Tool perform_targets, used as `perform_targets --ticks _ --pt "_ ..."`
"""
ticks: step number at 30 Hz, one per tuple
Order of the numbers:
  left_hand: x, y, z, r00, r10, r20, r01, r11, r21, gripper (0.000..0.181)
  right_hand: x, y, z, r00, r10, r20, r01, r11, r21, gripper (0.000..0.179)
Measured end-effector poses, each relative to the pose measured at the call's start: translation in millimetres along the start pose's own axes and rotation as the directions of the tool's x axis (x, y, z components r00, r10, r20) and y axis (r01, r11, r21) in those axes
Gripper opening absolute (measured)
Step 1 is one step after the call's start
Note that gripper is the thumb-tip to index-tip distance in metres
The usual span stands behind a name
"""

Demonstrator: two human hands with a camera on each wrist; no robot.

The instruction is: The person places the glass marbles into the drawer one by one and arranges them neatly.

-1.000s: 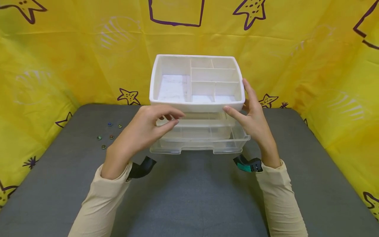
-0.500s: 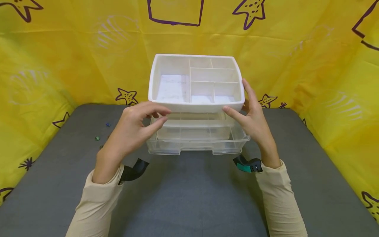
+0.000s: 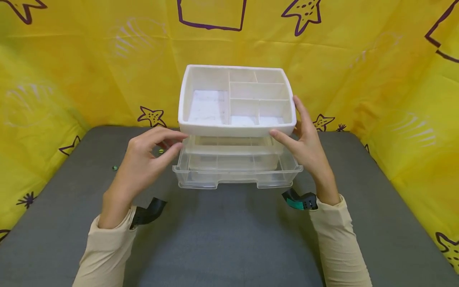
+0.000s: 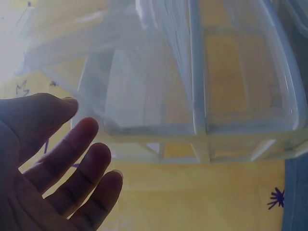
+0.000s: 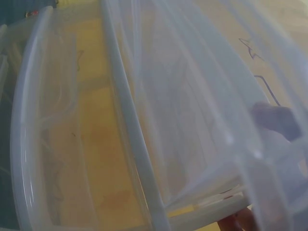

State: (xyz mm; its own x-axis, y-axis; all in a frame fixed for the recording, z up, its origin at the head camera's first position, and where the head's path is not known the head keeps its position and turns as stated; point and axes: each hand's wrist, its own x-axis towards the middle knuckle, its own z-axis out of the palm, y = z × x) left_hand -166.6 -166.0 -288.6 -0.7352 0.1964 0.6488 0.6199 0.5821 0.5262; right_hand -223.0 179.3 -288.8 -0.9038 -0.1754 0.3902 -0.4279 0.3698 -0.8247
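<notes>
A white drawer organizer [image 3: 236,129] with a divided top tray stands at the back of the table, its clear lower drawer [image 3: 236,179] pulled out toward me. My right hand [image 3: 310,147] grips the organizer's right side, thumb on the front edge and fingers round the side. Left of the drawer hovers my left hand [image 3: 140,163], fingers relaxed and thumb apart from them, holding nothing. The left wrist view shows its fingertips [image 4: 98,154] bare beside the organizer's frame. A small green round piece [image 3: 114,168] and a yellow-green one [image 3: 161,151] lie near the left hand.
The organizer stands on a grey table [image 3: 229,239]. A yellow cloth [image 3: 89,71] with drawn starfish hangs behind and at both sides. Other small round pieces seen earlier are hidden by the left hand.
My left hand has moved left and slightly down, away from the front of the organizer, uncovering the drawer's left end. My right hand stays on the organizer's side.
</notes>
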Motion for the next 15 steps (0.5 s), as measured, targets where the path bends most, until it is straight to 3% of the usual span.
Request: perform_targets --ticks 7,15 --pt "-3.6 -9.0 -8.5 0.999 -0.031 -0.017 0.032 0.999 0.022 0.022 -0.2 -1 0 1.0 0.008 0.002 -0.008 1.0 0.0 0.092" --pt "-5.5 -20.1 -11.0 0.995 -0.099 0.001 0.099 0.993 0.065 0.019 0.3 -1 2 0.999 -0.035 -0.012 0.035 0.999 0.027 0.089"
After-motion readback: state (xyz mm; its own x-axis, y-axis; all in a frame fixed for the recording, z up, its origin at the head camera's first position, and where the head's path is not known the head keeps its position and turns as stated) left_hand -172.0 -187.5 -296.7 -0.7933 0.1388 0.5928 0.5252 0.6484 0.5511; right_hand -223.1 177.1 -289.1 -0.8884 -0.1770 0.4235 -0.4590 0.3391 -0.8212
